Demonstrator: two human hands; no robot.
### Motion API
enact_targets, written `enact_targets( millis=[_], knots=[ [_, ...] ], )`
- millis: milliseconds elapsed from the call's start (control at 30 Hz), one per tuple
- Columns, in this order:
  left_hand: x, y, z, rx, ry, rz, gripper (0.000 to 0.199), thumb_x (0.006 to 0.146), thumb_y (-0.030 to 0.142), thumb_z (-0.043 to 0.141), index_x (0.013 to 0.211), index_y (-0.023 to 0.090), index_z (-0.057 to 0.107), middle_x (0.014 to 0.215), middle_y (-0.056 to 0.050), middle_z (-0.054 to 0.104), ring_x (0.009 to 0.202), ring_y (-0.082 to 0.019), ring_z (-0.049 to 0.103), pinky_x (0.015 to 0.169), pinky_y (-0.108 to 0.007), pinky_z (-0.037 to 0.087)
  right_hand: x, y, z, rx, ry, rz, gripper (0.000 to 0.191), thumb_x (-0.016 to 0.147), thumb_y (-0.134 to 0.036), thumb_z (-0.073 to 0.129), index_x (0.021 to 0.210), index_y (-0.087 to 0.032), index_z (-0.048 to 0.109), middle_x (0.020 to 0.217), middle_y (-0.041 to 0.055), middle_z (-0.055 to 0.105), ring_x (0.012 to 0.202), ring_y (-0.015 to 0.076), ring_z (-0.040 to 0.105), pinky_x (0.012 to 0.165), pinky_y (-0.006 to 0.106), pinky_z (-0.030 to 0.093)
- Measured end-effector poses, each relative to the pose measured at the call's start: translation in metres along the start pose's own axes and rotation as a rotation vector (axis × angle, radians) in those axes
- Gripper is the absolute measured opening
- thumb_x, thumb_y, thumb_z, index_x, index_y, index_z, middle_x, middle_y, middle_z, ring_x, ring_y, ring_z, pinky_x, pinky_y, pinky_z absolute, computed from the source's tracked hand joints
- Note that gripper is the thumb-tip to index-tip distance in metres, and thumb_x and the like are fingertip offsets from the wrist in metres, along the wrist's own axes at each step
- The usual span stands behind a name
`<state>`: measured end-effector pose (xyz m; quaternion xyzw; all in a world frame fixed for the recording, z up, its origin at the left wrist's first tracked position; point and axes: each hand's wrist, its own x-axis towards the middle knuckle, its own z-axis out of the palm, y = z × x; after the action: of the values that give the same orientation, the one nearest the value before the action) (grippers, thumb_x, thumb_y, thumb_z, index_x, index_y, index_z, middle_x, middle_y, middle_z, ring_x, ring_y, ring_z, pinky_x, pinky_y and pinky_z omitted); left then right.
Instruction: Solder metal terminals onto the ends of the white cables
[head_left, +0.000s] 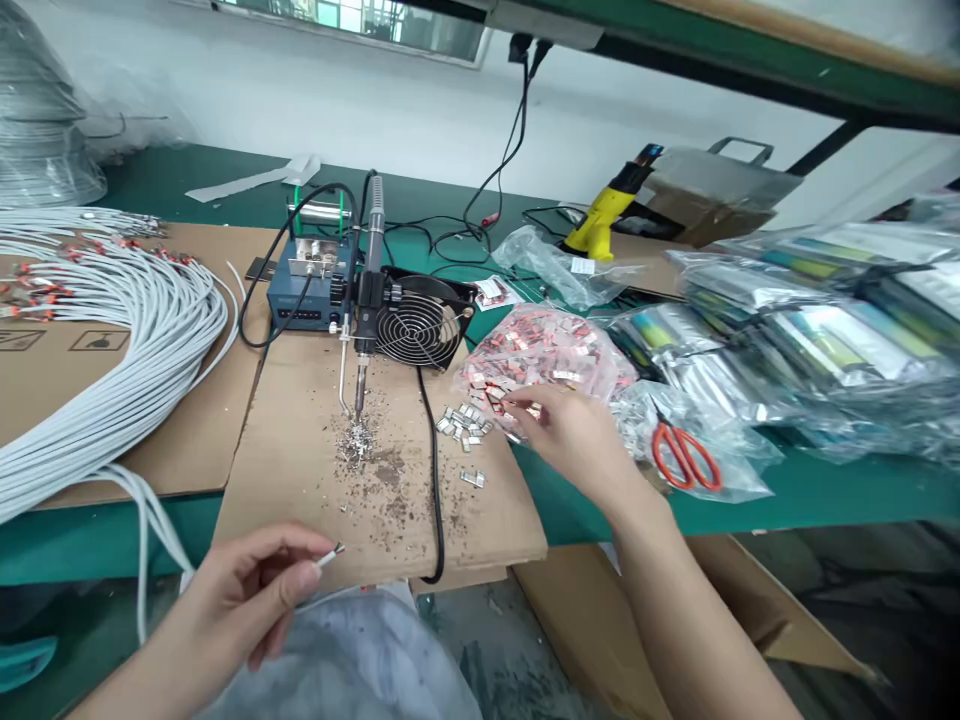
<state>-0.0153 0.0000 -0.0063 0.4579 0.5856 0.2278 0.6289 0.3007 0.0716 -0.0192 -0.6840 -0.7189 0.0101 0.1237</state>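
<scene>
One thin grey wire end [328, 556] with a bare metal tip sits pinched between thumb and forefinger of the left hand [247, 600], low in the frame just below the near edge of the brown cardboard sheet [300, 470]. Its long axis runs from lower left to upper right, tip pointing up and right toward the cardboard. No terminal shows on that tip, so this wire looks not yet fitted.

The right hand [570, 435], at centre right, reaches with loosely curled fingers [517, 405] into the small silver metal terminals [465, 425] scattered on the cardboard beside a clear plastic bag of red-and-silver terminals [547, 355]; whether it already grips one I cannot tell.

A large bundle of grey cables [112, 330] with red-tipped ends lies on the green bench [825, 490] at left, which suggests much of the batch carries terminals already. A soldering iron on its stand [364, 310] points down at a heap of solder debris [358, 440] at centre.
</scene>
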Motion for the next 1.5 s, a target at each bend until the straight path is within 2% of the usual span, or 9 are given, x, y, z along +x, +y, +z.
enact_targets(
  millis=[267,467,600,733,800,867,1100,1233,1500],
  knots=[
    [0.007,-0.004,-0.006,0.041,-0.017,-0.037,0.054,0.069,0.055,0.057,0.093,0.007,0.059,0.043,0.003,0.04,0.039,-0.006,0.036,0.041,-0.017,0.029,0.051,-0.003,0.017,-0.02,-0.259,-0.077,0.014,0.08,-0.027,0.051,0.079,-0.013,0.056,0.074,0.0064,0.06,0.069,0.017,0.053,0.056,0.024,0.029],
    [0.024,-0.007,-0.024,0.128,-0.23,0.043,0.051,0.08,0.053,0.048,0.102,0.007,0.056,0.047,0.004,0.041,0.04,-0.008,0.042,0.043,-0.019,0.038,0.061,0.001,0.016,0.013,-0.4,-0.121,0.012,0.079,-0.023,0.052,0.071,-0.013,0.053,0.071,0.0047,0.06,0.062,0.0139,0.052,0.054,0.023,0.031],
    [0.037,0.007,-0.029,0.127,-0.274,0.033,0.045,0.081,0.047,0.048,0.104,0.008,0.052,0.048,0.003,0.046,0.039,-0.007,0.043,0.039,-0.016,0.035,0.052,0.0,0.009,-0.001,-0.32,-0.086,0.01,0.079,-0.02,0.052,0.082,-0.013,0.059,0.072,0.0044,0.062,0.067,0.0173,0.056,0.059,0.025,0.034],
    [0.052,0.033,-0.032,0.235,-0.41,-0.04,0.036,0.084,0.035,0.047,0.106,0.007,0.053,0.047,0.003,0.048,0.041,-0.006,0.045,0.042,-0.014,0.036,0.032,-0.003,-0.004,0.003,-0.087,-0.114,0.03,0.082,-0.02,0.048,0.108,-0.013,0.06,0.071,0.0056,0.062,0.066,0.0212,0.058,0.058,0.029,0.037],
    [0.063,0.045,-0.034,0.256,-0.453,-0.061,0.032,0.085,0.03,0.047,0.106,0.007,0.054,0.046,0.004,0.046,0.038,-0.005,0.042,0.04,-0.013,0.034,0.022,-0.009,-0.007,0.138,0.023,-0.206,0.025,0.082,-0.021,0.047,0.101,-0.016,0.064,0.078,0.0055,0.063,0.07,0.0199,0.059,0.061,0.029,0.041],
    [0.077,0.054,-0.037,0.262,-0.494,-0.04,0.031,0.084,0.029,0.048,0.105,0.006,0.054,0.046,0.004,0.046,0.036,-0.005,0.041,0.037,-0.013,0.033,0.014,-0.02,-0.007,0.373,0.011,-0.228,0.017,0.082,-0.023,0.049,0.088,-0.017,0.063,0.081,0.0046,0.063,0.07,0.0161,0.059,0.061,0.027,0.044],
    [0.107,0.063,-0.037,0.164,-0.428,0.066,0.022,0.081,0.025,0.055,0.091,0.006,0.055,0.053,0.004,0.046,0.043,-0.004,0.043,0.042,-0.014,0.038,0.014,-0.072,0.015,0.945,-0.472,-0.094,0.021,0.082,-0.033,0.052,0.094,-0.016,0.053,0.074,0.0031,0.061,0.064,0.0112,0.056,0.059,0.023,0.045],
    [0.109,0.056,-0.037,0.132,-0.416,0.086,0.024,0.08,0.025,0.055,0.093,0.005,0.058,0.053,0.002,0.05,0.043,-0.005,0.045,0.044,-0.016,0.039,0.023,-0.095,0.024,0.929,-0.487,-0.076,0.02,0.079,-0.032,0.055,0.075,-0.013,0.06,0.067,0.004,0.059,0.059,0.01,0.052,0.052,0.021,0.041],
    [0.105,0.056,-0.039,0.123,-0.453,0.062,0.032,0.081,0.027,0.054,0.103,0.004,0.059,0.051,0.0,0.052,0.042,-0.006,0.046,0.044,-0.016,0.04,0.028,-0.116,0.039,1.563,-0.689,0.389,0.036,0.064,-0.034,0.071,0.083,-0.008,0.054,0.071,0.0044,0.062,0.06,0.0085,0.06,0.059,0.018,0.051]
  ],
)
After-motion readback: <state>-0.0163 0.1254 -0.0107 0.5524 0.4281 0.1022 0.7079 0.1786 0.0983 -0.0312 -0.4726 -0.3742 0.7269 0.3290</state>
